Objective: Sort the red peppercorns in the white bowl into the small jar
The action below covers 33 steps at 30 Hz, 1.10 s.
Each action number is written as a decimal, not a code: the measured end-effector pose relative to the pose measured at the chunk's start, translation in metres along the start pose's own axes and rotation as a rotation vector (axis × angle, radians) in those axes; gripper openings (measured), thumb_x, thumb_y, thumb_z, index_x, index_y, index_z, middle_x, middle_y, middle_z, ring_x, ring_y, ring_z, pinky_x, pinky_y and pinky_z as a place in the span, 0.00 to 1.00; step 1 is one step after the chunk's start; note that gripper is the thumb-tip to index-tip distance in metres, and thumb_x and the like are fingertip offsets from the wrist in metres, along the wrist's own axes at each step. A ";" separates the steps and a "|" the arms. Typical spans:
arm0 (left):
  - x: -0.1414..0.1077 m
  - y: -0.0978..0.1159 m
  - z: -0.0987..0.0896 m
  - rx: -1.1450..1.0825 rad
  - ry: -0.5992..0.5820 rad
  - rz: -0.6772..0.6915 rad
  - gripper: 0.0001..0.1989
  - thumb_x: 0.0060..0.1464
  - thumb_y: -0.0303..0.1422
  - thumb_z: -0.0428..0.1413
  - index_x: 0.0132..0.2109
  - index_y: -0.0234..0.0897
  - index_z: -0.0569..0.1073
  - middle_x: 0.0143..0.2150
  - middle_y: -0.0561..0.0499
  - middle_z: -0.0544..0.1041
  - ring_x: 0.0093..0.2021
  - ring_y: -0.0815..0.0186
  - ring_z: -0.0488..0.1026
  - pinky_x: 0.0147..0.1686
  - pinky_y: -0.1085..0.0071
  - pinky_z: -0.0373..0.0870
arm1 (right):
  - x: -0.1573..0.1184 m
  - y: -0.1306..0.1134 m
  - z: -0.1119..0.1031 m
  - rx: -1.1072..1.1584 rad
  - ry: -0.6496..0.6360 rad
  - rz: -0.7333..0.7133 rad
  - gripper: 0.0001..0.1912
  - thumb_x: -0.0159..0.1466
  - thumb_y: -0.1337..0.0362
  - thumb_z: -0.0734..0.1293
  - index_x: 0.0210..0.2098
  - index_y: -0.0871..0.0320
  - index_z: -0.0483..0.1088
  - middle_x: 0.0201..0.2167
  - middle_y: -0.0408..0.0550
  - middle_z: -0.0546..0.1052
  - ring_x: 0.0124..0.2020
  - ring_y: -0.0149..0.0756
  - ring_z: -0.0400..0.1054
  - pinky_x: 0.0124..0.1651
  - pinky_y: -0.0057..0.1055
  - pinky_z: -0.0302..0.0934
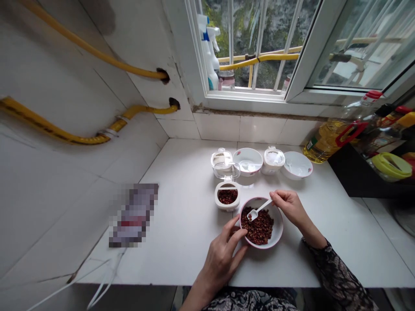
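Observation:
A white bowl with a pink rim [279, 229] sits near the front of the counter, holding a heap of dark red Sichuan peppercorns [257, 225]. My right hand [288, 205] pinches a small white plastic spoon [260, 210] over the bowl, with a few peppercorns in its scoop. My left hand [223, 255] rests against the bowl's left rim, its fingers on the edge. Just left of the bowl stands an open white container [227, 206] with peppercorns inside. Its clear lid [226, 171] lies behind it.
Behind stand several white bowls and lidded containers [273, 160]. A bottle of yellow cooking oil [327, 140] is at the right, by a black shelf [353, 177]. Yellow gas pipes [87, 47] run along the tiled wall. A pixelated object [133, 215] lies on the counter at left.

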<state>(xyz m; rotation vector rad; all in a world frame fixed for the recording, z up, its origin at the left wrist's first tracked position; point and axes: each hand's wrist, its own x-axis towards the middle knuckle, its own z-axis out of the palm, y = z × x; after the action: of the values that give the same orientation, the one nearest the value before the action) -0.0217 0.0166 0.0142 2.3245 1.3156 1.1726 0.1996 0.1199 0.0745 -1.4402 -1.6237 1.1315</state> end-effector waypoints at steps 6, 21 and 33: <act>-0.001 0.000 0.000 -0.022 -0.018 -0.001 0.13 0.62 0.27 0.50 0.53 0.37 0.67 0.60 0.37 0.68 0.49 0.61 0.77 0.46 0.68 0.77 | 0.004 0.001 0.001 0.112 -0.010 0.086 0.29 0.56 0.38 0.65 0.18 0.58 0.64 0.16 0.40 0.59 0.19 0.27 0.49 0.22 0.27 0.43; -0.001 -0.001 0.002 -0.040 -0.014 0.004 0.13 0.63 0.26 0.49 0.54 0.36 0.66 0.60 0.36 0.67 0.48 0.62 0.77 0.47 0.69 0.77 | 0.001 -0.039 0.037 -0.646 0.317 -1.061 0.08 0.68 0.69 0.61 0.33 0.56 0.69 0.22 0.41 0.75 0.23 0.30 0.62 0.45 0.35 0.56; -0.002 -0.001 0.001 -0.040 -0.033 -0.009 0.12 0.63 0.27 0.49 0.53 0.37 0.67 0.60 0.37 0.67 0.51 0.60 0.75 0.48 0.67 0.76 | 0.002 -0.020 -0.011 -0.603 0.230 -0.830 0.18 0.67 0.70 0.61 0.20 0.56 0.59 0.15 0.37 0.61 0.18 0.27 0.52 0.35 0.30 0.56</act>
<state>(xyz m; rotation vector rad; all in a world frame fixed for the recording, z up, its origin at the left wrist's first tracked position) -0.0219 0.0156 0.0118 2.2978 1.2779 1.1419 0.2014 0.1239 0.0974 -0.9644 -2.1668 0.0025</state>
